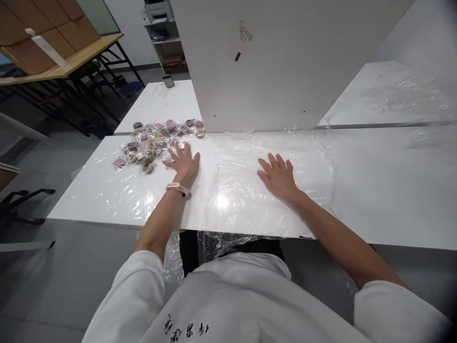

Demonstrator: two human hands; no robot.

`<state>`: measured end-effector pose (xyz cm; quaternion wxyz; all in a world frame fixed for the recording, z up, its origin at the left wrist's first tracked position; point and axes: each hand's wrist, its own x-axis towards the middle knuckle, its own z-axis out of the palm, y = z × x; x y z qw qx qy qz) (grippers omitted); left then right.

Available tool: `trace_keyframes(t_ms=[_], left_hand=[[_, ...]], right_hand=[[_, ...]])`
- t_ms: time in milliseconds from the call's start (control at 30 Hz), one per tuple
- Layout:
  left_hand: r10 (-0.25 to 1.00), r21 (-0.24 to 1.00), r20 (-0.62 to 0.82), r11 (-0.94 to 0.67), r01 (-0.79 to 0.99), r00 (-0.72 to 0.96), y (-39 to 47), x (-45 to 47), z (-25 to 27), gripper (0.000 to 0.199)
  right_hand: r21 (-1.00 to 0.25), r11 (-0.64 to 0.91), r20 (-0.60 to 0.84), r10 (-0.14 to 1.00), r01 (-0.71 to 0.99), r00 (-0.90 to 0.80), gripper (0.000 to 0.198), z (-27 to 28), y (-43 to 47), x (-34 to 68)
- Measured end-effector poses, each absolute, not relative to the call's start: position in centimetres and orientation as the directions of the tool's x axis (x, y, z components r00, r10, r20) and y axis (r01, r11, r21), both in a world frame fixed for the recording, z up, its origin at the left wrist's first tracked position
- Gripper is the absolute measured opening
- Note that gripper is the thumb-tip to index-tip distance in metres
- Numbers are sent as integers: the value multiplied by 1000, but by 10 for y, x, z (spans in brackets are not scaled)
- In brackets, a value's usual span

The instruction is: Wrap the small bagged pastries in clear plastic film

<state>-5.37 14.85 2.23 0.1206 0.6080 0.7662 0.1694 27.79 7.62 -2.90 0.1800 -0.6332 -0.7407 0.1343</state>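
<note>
My left hand [184, 164], with a pink band [177, 187] at the wrist, is spread with its fingertips at the near right edge of a pile of small wrapped pieces [146, 145]. These are purple, tan and brown in clear wrappers; their exact kind I cannot make out. Flat on a sheet of clear plastic film [243, 190], my right hand [279, 177] has its fingers apart and holds nothing. The film covers the middle of the white table [385, 190] and hangs over its front edge by my lap. More clear film lies under and around the pile.
Behind the table's middle stands a tall white panel [278, 62] with a label [243, 40]. A grey cup [168, 81] is on the white table behind the pile. Crumpled film [410, 93] lies at the back right. Cardboard boxes [46, 28] rest on a wooden table at the far left.
</note>
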Motion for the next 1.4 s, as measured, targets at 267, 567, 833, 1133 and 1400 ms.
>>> trace_keyframes(t_ms=[267, 567, 833, 1133, 1400], left_hand=[[993, 462, 112, -29, 886, -26, 117, -42, 19, 34], [995, 492, 57, 44, 869, -83, 134, -34, 18, 29], [963, 475, 227, 23, 880, -147, 112, -62, 9, 28], [982, 201, 188, -65, 977, 26, 79, -77, 21, 52], [989, 47, -145, -4, 999, 11, 75, -103, 46, 67]], right_hand=[[-406, 191, 121, 980, 894, -154, 58, -31, 74, 278], [-295, 193, 132, 978, 936, -160, 60, -32, 74, 277], [-217, 190, 130, 978, 957, -165, 61, -31, 75, 277], [-230, 185, 137, 978, 956, -156, 58, -31, 76, 278], [-245, 192, 146, 976, 950, -159, 60, -34, 77, 279]])
